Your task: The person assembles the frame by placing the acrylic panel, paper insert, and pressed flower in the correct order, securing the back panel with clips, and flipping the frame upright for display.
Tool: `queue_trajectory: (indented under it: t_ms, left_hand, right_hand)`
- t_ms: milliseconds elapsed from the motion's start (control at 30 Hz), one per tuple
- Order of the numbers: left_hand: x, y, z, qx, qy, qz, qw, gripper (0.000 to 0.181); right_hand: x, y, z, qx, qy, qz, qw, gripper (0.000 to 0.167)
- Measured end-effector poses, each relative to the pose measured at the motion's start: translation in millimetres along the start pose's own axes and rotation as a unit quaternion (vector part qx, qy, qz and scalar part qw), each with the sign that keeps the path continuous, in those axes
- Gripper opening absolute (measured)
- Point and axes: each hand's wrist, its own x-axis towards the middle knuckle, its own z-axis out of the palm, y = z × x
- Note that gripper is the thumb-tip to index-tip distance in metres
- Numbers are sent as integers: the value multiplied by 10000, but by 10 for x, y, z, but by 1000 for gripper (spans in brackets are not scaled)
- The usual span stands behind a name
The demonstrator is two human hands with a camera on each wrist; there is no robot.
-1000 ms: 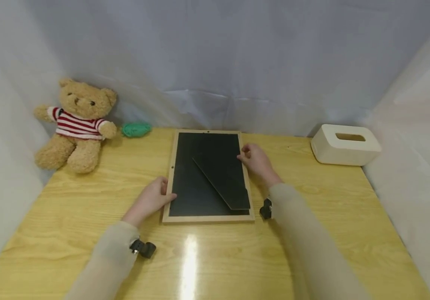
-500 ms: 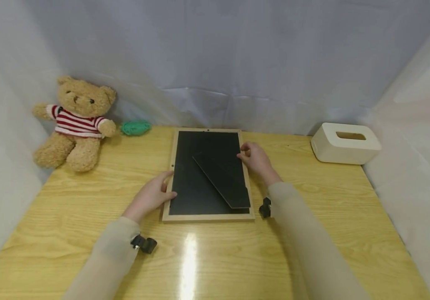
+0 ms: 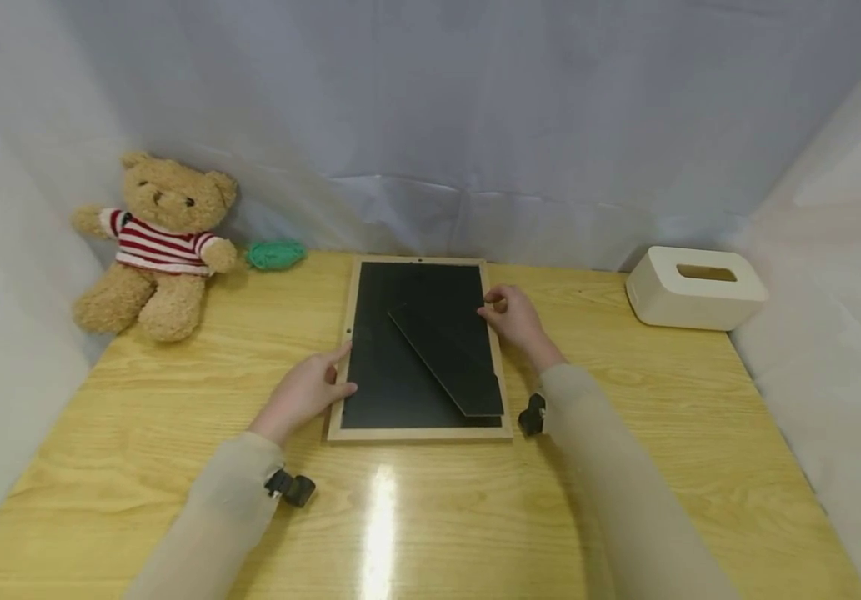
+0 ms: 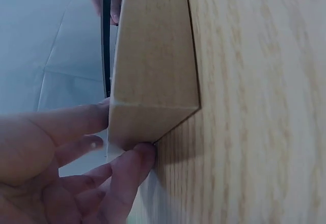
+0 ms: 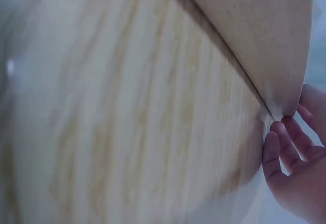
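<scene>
A photo frame (image 3: 392, 358) lies back side up on the table, with a pale wooden border and a black backing. Its black stand leg (image 3: 448, 367) slants across the backing. My left hand (image 3: 302, 392) holds the frame's left border, thumb over the top and index finger stretched forward along the edge. In the left wrist view, curled fingers (image 4: 133, 165) touch the border's side low down, close to the tabletop. My right hand (image 3: 516, 321) grips the upper right border between thumb and fingers. The right wrist view shows fingertips (image 5: 277, 132) at the border's lower edge.
A teddy bear (image 3: 163, 242) in a striped shirt sits at the back left of the wooden table (image 3: 430, 533). Beside it lies a green bundle (image 3: 276, 255). At the back right stands a white tissue box (image 3: 696, 287). A grey curtain (image 3: 550, 108) hangs behind.
My left index finger has stretched forward along the frame's left edge. The right hand keeps its place, and the frame stays where it was. The view shifts slightly.
</scene>
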Motion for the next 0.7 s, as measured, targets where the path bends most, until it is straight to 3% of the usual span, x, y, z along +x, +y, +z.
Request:
queue_trajectory:
  t_ms: [267, 433, 700]
  left_hand:
    - [-20, -33, 26, -94, 387, 25, 9992, 72]
    - [-27, -116, 42, -467, 364, 123, 9982, 69]
    - [-22, -124, 17, -759, 168, -106, 9969, 71]
  right_hand:
    - [-35, -16, 7, 585, 100, 47, 9982, 24]
    - [-38, -41, 20, 616, 42, 123, 9980, 24]
    - [-13, -54, 6, 210, -21, 115, 9997, 20]
